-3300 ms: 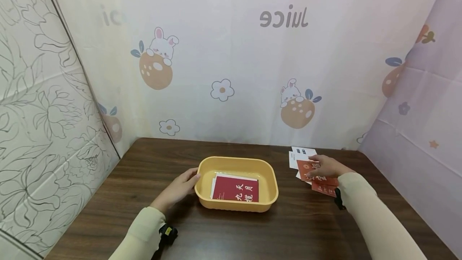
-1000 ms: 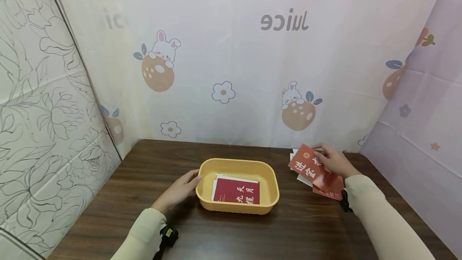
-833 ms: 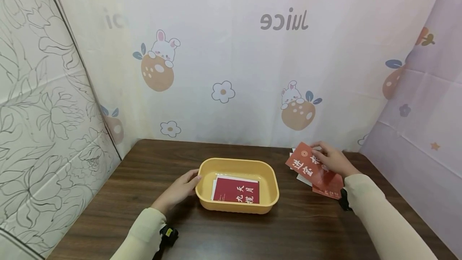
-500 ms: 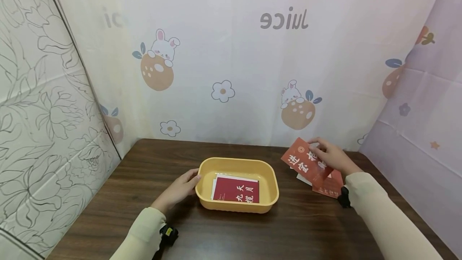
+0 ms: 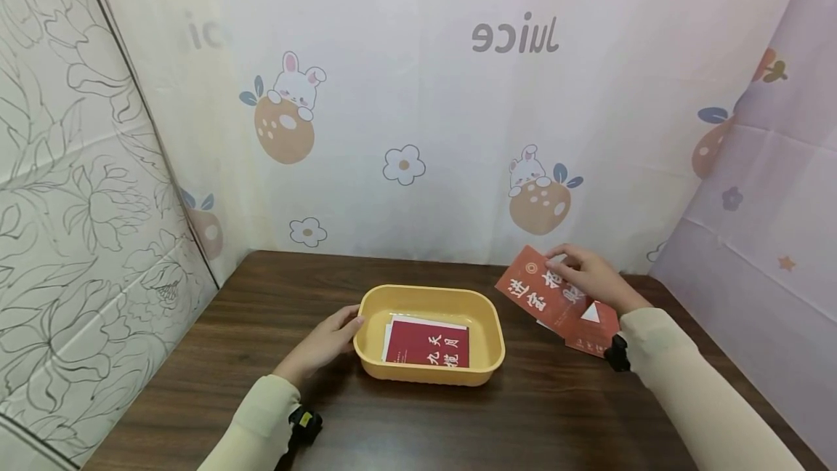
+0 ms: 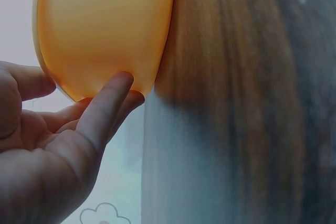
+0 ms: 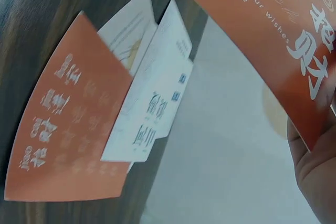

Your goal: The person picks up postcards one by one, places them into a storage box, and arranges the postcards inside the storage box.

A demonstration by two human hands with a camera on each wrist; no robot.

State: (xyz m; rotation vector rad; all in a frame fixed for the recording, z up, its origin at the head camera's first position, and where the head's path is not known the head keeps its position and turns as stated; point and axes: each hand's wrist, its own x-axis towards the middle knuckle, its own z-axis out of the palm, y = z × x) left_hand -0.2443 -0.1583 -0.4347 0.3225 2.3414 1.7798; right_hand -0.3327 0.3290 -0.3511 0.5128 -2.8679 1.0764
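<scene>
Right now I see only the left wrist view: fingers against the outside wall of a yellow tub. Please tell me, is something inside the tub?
Observer: Yes. In the head view a dark red card with white characters lies flat on the bottom of the yellow tub.
Operator: And the other hand, what does it do?
Observer: The right hand holds an orange-red card above the table, to the right of the tub.
Operator: Are there more cards on that side?
Observer: Yes. The right wrist view shows another orange card and some white cards lying on the wooden table.
</scene>
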